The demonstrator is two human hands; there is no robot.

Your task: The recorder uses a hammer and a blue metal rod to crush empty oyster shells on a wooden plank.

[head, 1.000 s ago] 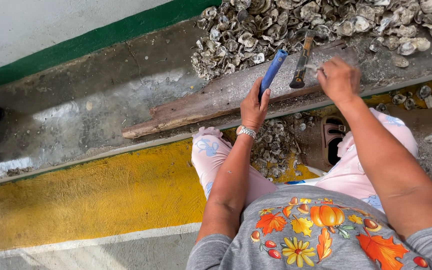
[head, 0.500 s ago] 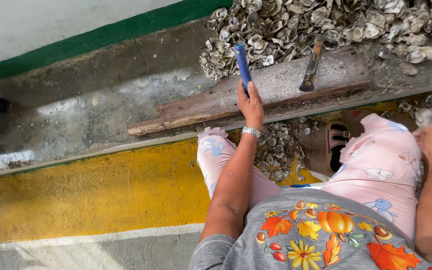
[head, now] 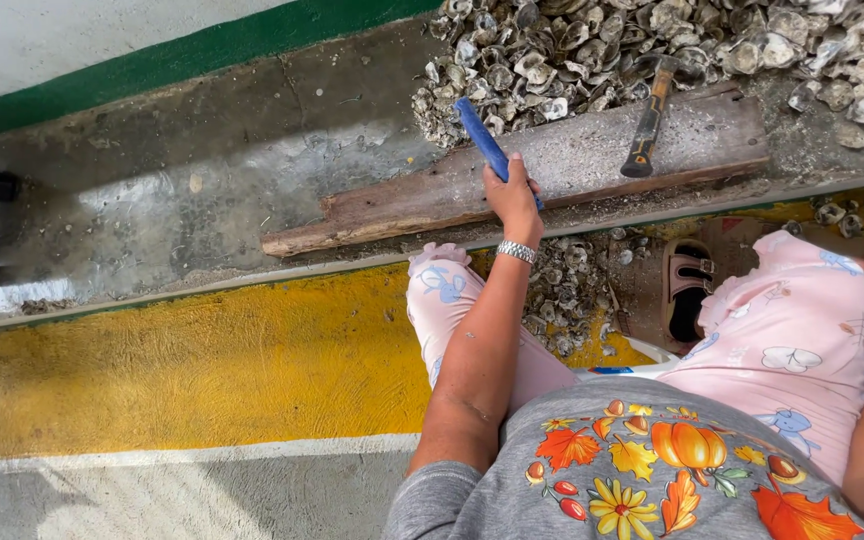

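One hand is at work: the left hand (head: pixel 514 197) is clenched around the handle of a blue tool (head: pixel 484 140), whose free end points up and away toward the heap of shells (head: pixel 592 60). The hand rests on or just above the weathered wooden plank (head: pixel 552 170) that lies along the concrete ledge (head: pixel 182 190). The right hand is out of view; only the forearm shows at the right frame edge, so I cannot tell its state. A hammer (head: pixel 649 118) lies untouched on the plank, head against the shells, well right of the blue tool. More shells (head: pixel 572 290) litter the floor between the knees, beside a sandal (head: pixel 687 290).

Judgement: tool is gripped and set, but no shell sits on the plank yet. Next move likely calls for bringing a shell from the heap onto the plank, steadied by the free hand.
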